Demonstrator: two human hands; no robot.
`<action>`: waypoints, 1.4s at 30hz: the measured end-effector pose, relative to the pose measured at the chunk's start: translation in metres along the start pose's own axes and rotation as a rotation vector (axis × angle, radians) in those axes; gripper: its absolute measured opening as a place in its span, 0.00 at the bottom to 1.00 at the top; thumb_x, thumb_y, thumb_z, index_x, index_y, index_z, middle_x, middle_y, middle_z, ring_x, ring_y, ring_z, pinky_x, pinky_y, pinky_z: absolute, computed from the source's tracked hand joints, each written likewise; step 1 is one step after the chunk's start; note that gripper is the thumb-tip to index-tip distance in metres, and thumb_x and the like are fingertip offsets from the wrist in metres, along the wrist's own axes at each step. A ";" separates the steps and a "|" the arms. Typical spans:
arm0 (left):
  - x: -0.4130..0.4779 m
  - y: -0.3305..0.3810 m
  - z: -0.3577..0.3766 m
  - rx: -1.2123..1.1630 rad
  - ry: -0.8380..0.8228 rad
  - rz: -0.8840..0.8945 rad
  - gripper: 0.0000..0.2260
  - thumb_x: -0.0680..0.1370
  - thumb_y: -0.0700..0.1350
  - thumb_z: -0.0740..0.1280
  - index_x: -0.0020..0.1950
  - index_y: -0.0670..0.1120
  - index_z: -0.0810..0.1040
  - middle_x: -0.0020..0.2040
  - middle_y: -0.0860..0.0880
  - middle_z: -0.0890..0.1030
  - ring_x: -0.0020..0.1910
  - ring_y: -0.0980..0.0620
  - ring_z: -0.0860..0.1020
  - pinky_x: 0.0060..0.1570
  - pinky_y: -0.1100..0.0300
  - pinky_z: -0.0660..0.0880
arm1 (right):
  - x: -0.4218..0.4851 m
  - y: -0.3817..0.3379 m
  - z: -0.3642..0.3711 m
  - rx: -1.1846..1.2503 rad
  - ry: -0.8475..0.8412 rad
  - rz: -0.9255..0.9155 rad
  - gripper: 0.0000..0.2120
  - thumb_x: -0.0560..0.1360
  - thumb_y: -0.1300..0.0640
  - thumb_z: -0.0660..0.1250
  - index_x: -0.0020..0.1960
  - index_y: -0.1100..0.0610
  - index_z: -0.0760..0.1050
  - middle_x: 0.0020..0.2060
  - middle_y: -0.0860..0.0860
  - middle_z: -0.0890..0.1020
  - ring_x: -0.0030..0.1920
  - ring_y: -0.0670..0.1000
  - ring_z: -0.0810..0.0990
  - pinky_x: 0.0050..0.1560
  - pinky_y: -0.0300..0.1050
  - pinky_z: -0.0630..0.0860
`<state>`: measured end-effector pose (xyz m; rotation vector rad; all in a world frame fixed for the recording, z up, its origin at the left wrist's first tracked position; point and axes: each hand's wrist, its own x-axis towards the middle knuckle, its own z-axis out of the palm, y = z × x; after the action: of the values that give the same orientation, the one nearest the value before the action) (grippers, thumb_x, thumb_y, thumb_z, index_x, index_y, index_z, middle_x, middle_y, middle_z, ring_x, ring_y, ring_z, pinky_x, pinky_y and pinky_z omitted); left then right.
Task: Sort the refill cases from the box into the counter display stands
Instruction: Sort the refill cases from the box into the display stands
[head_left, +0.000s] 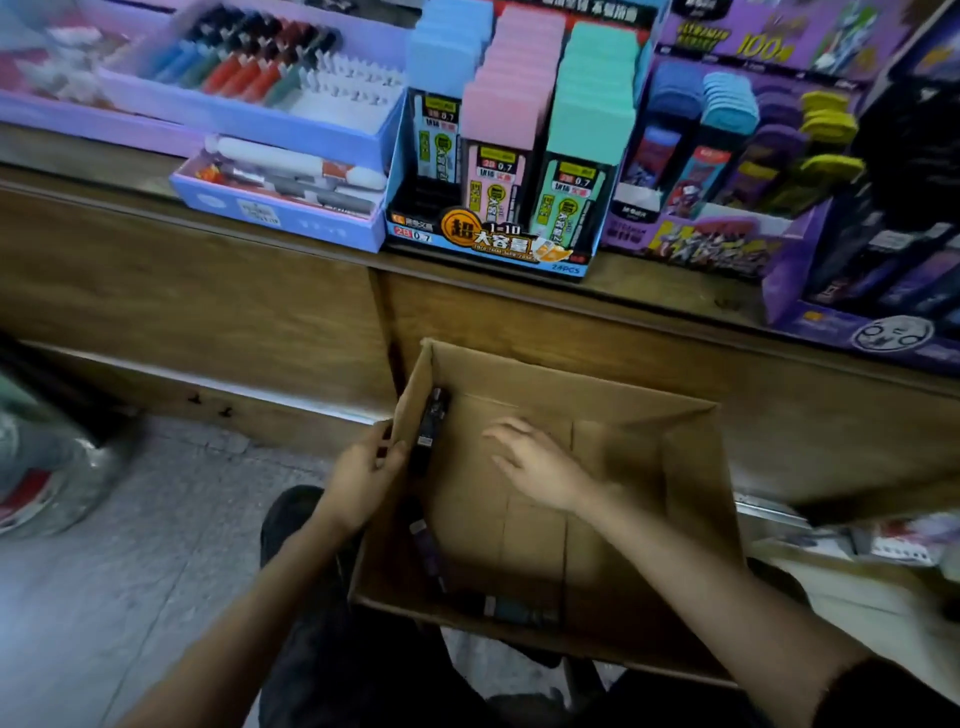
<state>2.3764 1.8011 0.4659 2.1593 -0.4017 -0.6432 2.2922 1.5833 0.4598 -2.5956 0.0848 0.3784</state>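
wooden counter (208, 291) above a grey tiled floor (130, 545).

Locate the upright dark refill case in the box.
Head view, left of centre: the dark refill case leans on the left inner wall of the brown cardboard box, beside the left hand gripping that wall.

Head view looks steeply down; box (545, 395) near.
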 end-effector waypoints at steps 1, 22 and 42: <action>0.001 -0.001 0.000 0.004 0.012 0.016 0.12 0.81 0.46 0.60 0.64 0.48 0.71 0.49 0.54 0.78 0.51 0.51 0.78 0.42 0.65 0.73 | 0.013 -0.002 0.009 -0.031 -0.030 0.008 0.21 0.79 0.60 0.59 0.71 0.57 0.64 0.70 0.54 0.66 0.70 0.54 0.63 0.70 0.48 0.62; -0.004 -0.001 0.002 -0.026 0.021 0.031 0.12 0.81 0.47 0.58 0.64 0.48 0.70 0.57 0.45 0.76 0.55 0.48 0.76 0.54 0.44 0.75 | 0.076 0.010 0.040 -0.556 -0.154 -0.166 0.30 0.77 0.65 0.58 0.76 0.56 0.51 0.77 0.54 0.52 0.76 0.57 0.44 0.74 0.53 0.42; -0.004 -0.004 0.007 0.057 0.053 0.022 0.14 0.81 0.49 0.57 0.65 0.46 0.71 0.54 0.50 0.74 0.56 0.47 0.75 0.51 0.53 0.71 | -0.035 0.040 0.060 -0.301 0.005 0.033 0.29 0.78 0.58 0.62 0.75 0.46 0.55 0.77 0.54 0.50 0.76 0.59 0.48 0.73 0.60 0.55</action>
<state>2.3694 1.8012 0.4607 2.2180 -0.4195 -0.5670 2.2383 1.5787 0.4006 -2.8955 0.0771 0.4248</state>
